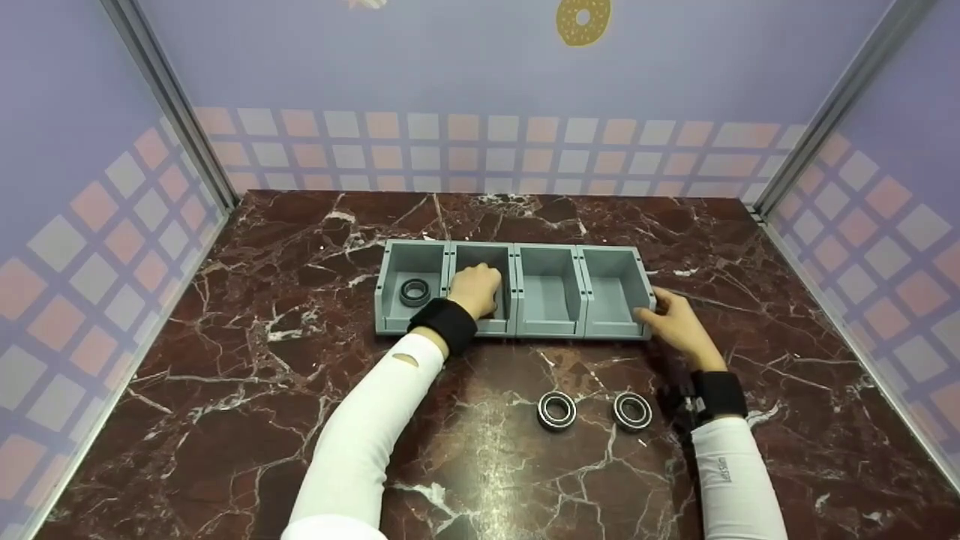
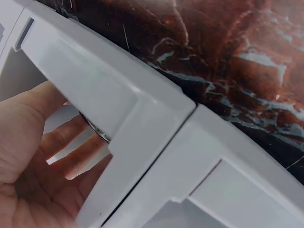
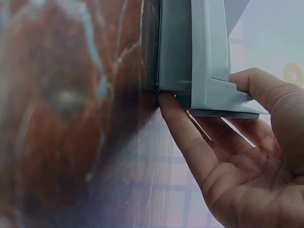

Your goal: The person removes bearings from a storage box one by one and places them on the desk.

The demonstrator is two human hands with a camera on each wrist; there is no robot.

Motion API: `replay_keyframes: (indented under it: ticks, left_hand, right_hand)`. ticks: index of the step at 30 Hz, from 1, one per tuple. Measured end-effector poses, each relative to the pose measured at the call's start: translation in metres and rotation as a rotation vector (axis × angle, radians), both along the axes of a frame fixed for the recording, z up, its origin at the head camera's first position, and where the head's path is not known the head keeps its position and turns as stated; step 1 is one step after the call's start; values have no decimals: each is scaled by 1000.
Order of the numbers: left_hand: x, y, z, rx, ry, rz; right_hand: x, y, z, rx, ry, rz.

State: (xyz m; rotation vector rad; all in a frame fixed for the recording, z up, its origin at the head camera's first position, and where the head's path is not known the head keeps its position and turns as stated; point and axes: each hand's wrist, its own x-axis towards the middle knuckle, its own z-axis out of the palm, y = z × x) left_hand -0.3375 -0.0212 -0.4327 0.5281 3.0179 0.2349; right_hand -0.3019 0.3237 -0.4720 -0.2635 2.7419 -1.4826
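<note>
A row of grey storage bins stands joined side by side on the table. My left hand reaches down into the second bin from the left. In the left wrist view its thumb and fingers curl around a ball bearing, mostly hidden behind the bin's front lip. The right hand grips the outer wall of the rightmost bin, thumb over the edge and fingers along the outside. Another bearing lies in the leftmost bin. The two bins on the right hold nothing.
Two bearings lie on the dark red marbled table in front of the bins: one bearing near the middle, a second bearing close to the right wrist. Purple panels with a tile pattern enclose the table's back and sides.
</note>
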Motion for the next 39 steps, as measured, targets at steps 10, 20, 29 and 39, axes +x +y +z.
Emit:
replay_keyframes:
  ticks: [10, 20, 29, 39]
  left_hand:
    - [2, -4, 10, 9, 16, -19]
    - [7, -9, 25, 19, 34, -51]
    - [11, -14, 33, 19, 19, -66]
    - [18, -19, 39, 44, 69, -115]
  right_hand:
    - [0, -1, 0, -30, -6, -2]
    - [-1, -1, -1, -21, -12, -4]
    - [0, -1, 0, -20, -11, 2]
    - [-1, 0, 0, -30, -15, 3]
